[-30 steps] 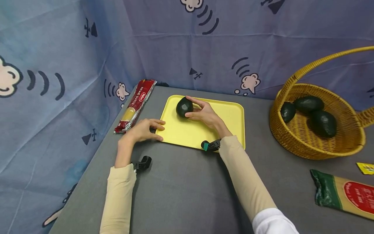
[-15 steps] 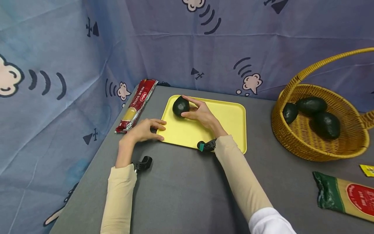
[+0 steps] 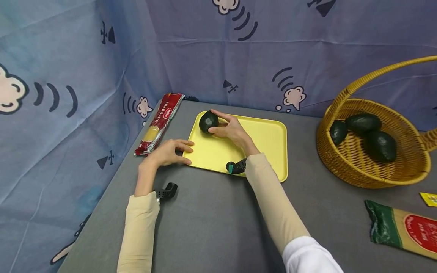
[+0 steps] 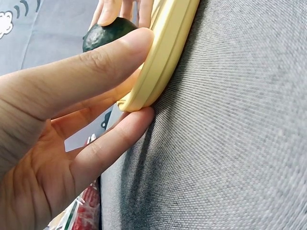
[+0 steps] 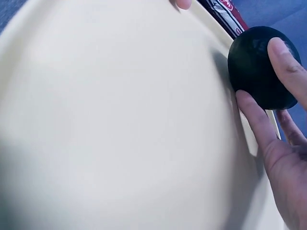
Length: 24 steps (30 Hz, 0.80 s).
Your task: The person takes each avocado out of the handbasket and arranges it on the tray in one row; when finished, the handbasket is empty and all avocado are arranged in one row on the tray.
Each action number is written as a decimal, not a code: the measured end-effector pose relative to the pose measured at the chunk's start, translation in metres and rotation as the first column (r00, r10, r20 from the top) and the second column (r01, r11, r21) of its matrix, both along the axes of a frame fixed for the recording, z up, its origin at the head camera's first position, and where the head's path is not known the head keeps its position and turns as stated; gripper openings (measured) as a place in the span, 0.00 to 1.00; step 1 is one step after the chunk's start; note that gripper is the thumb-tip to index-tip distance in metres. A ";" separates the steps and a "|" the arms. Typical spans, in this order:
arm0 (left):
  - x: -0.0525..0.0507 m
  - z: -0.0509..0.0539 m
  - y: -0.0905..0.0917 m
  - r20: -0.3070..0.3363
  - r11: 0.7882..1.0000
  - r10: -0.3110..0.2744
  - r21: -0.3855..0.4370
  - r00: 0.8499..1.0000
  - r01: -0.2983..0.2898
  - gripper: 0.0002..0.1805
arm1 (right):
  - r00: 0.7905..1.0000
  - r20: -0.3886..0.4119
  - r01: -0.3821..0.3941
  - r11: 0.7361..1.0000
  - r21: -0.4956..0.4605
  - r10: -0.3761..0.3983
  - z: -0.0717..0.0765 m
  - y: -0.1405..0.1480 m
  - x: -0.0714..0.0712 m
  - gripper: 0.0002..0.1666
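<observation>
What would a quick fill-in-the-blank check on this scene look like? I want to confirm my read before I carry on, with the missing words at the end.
1. The right hand grips a dark avocado by the far-left part of the ____ tray in the head view.
2. The person's ____ hand holds that tray at a corner.
3. In the head view, the wicker basket stands to the ____ of the tray.
4. It holds ____ other avocados that show.

Missing words: yellow; left; right; three.

Avocado [image 3: 207, 122] partly hidden, basket handle [image 3: 370, 76] cropped at right, green-ended packet [image 3: 397, 229] cut off
</observation>
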<state>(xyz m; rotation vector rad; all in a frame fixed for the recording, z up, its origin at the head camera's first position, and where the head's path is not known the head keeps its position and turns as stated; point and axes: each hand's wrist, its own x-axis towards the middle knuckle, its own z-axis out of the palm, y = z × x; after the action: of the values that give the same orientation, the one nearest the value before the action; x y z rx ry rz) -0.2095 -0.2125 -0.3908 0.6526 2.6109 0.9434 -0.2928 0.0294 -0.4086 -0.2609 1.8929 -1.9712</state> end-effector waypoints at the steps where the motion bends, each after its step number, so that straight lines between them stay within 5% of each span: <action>1: 0.000 0.000 0.000 -0.001 1.000 -0.003 0.000 1.000 0.003 0.23 | 1.000 0.003 0.003 1.000 0.008 -0.003 0.001 -0.001 -0.001 0.44; 11: -0.002 0.000 0.001 0.005 1.000 0.009 0.005 1.000 -0.009 0.23 | 0.998 -0.055 -0.003 1.000 -0.013 0.002 -0.001 -0.009 -0.009 0.43; 24: 0.000 0.000 0.000 0.033 0.999 0.033 -0.007 0.999 -0.033 0.23 | 1.000 -0.023 0.005 0.999 -0.042 -0.006 -0.003 -0.016 -0.013 0.43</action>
<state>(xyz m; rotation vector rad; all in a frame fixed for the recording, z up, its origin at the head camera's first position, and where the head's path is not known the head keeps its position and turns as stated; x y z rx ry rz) -0.2098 -0.2121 -0.3904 0.5892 2.6025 0.9470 -0.3058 0.0137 -0.4120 -0.2919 1.8704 -2.0215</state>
